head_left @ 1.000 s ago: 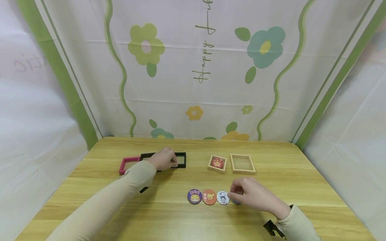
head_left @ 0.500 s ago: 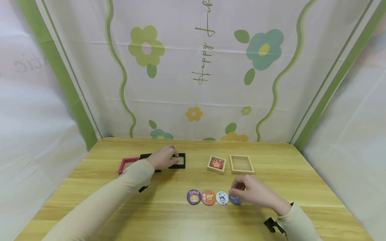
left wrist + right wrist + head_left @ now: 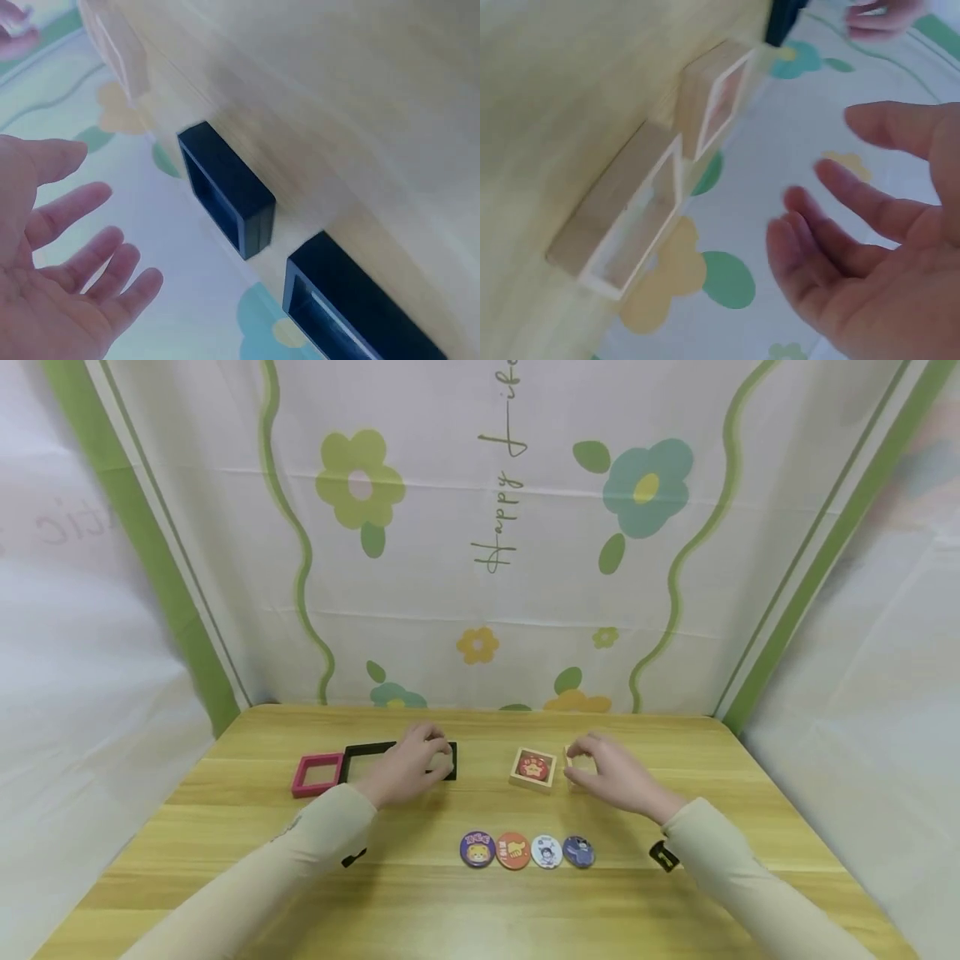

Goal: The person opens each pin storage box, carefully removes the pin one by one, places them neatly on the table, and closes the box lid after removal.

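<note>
In the head view my left hand (image 3: 405, 768) hovers over the black frames with nothing in its grasp. Two separate black frames, a smaller one (image 3: 225, 176) and a larger one (image 3: 352, 300), appear in the left wrist view, fingers apart from both. My right hand (image 3: 618, 777) is above the larger wooden box (image 3: 611, 206), partly hiding it in the head view; its loosely bent fingers hold nothing. Beside it sits a smaller wooden box (image 3: 531, 784) with a red round badge (image 3: 535, 767) inside.
Nearer the body lies a row of round badges: purple (image 3: 477, 850), orange (image 3: 513, 852), white (image 3: 547, 852) and dark blue (image 3: 579, 852). A pink frame (image 3: 315, 791) stands left of the black ones. A flowered cloth (image 3: 420, 568) closes off the table's back edge.
My right hand has left the dark blue badge and moved forward to the larger wooden box, uncovering that badge. The left hand stays over the black frames, its fingers lifted slightly.
</note>
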Tool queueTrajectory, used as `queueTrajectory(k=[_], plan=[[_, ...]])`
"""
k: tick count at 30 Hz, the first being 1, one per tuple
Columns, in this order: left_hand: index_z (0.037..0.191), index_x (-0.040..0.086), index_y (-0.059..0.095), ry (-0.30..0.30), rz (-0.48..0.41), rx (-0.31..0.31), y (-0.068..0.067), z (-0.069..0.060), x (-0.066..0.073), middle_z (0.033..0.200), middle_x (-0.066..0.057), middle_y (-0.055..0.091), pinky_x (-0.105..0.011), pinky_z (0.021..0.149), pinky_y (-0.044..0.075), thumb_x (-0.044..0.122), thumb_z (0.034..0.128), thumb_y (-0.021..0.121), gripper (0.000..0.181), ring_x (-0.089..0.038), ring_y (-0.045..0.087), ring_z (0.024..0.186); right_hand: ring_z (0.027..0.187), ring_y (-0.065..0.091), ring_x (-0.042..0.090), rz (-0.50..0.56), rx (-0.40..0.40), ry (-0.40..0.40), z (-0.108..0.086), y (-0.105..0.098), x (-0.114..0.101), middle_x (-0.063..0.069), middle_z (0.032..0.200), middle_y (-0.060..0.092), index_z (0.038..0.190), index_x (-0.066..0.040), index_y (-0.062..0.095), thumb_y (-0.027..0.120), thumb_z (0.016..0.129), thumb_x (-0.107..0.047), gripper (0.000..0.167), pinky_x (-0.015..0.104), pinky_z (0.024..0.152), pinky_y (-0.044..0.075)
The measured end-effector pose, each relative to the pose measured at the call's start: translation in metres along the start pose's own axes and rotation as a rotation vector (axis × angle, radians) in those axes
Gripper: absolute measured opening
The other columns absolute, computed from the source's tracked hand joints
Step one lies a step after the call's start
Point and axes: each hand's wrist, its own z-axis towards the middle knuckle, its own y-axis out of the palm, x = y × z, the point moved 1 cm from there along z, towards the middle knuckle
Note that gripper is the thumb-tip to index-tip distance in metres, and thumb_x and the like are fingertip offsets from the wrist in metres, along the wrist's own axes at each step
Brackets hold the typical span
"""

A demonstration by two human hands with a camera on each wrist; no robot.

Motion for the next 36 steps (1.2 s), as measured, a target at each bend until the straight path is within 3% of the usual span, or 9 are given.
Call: queueTrajectory(k=[5,14,22,31,36], plan=[[0.119,0.007,0.065,0.055,0.008,0.103,-0.001,-0.018,0.007,0.129,-0.012,0.050,-0.042,0.090,0.049,0.024,0.0979,0.064,0.028,-0.028,0.047,0.120,0.121,0.044,0.043,-0.119,-0.004,-0.064,0.020,0.005,0.006,0.025,0.129,0.050,0.126,0.004,0.057,0.076,0.087,-0.025,0.051,0.060,0.099,0.038],[0.127,0.004,0.061,0.004,-0.029,0.205,-0.006,-0.038,0.010,0.134,-0.014,0.049,-0.047,0.097,0.045,0.025,0.0967,0.065,0.037,-0.029,0.044,0.126,0.133,0.033,0.044,-0.220,-0.102,-0.070,0.048,0.011,0.006,0.028,0.144,0.037,0.142,0.003,0.045,0.083,0.079,-0.040,0.085,0.060,0.108,0.027],[0.133,0.005,0.057,-0.001,-0.003,0.217,-0.002,-0.057,0.014,0.140,-0.018,0.044,-0.049,0.095,0.047,0.026,0.0965,0.065,0.043,-0.034,0.042,0.128,0.133,0.032,0.043,-0.275,-0.189,-0.110,0.065,0.023,0.002,0.028,0.144,0.037,0.142,0.003,0.044,0.082,0.077,-0.045,0.089,0.058,0.109,0.027],[0.134,0.007,0.058,-0.017,0.001,0.241,0.006,-0.072,0.024,0.143,-0.017,0.043,-0.054,0.098,0.043,0.025,0.0947,0.068,0.044,-0.043,0.038,0.131,0.128,0.039,0.040,-0.290,-0.314,-0.051,0.072,0.031,0.002,0.022,0.136,0.046,0.139,0.002,0.049,0.081,0.079,-0.044,0.083,0.055,0.105,0.034],[0.132,0.007,0.059,-0.035,-0.022,0.230,0.010,-0.079,0.029,0.143,-0.014,0.043,-0.049,0.094,0.047,0.026,0.0942,0.069,0.043,-0.035,0.040,0.131,0.125,0.042,0.039,-0.301,-0.350,-0.026,0.071,0.038,0.004,0.021,0.133,0.048,0.139,0.002,0.048,0.081,0.078,-0.045,0.083,0.058,0.104,0.034]])
